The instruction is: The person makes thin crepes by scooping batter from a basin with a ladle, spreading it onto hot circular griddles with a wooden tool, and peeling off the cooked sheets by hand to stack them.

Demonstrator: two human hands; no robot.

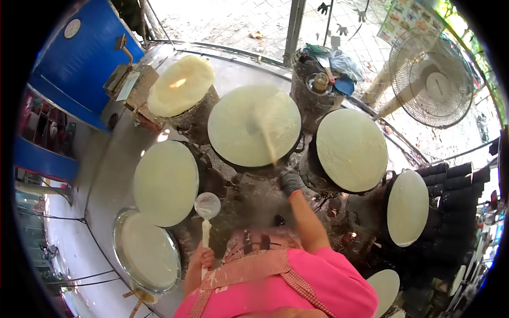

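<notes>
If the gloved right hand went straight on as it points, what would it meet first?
Probably the near rim of the middle pan, just ahead of the right hand; its stick extends over that pan. Height is unclear from this view, so the hand might pass above the rim.

From afar I'm looking into an open-sided cooking workshop: several round pans [313, 153] are standing in an arc, pale sheets [233, 124] are covering them, a wide basin [117, 241] is holding creamy liquid [148, 254], a large fan [437, 87] is standing beside the row, and daylight is coming in past hanging gloves [323, 8].
</notes>
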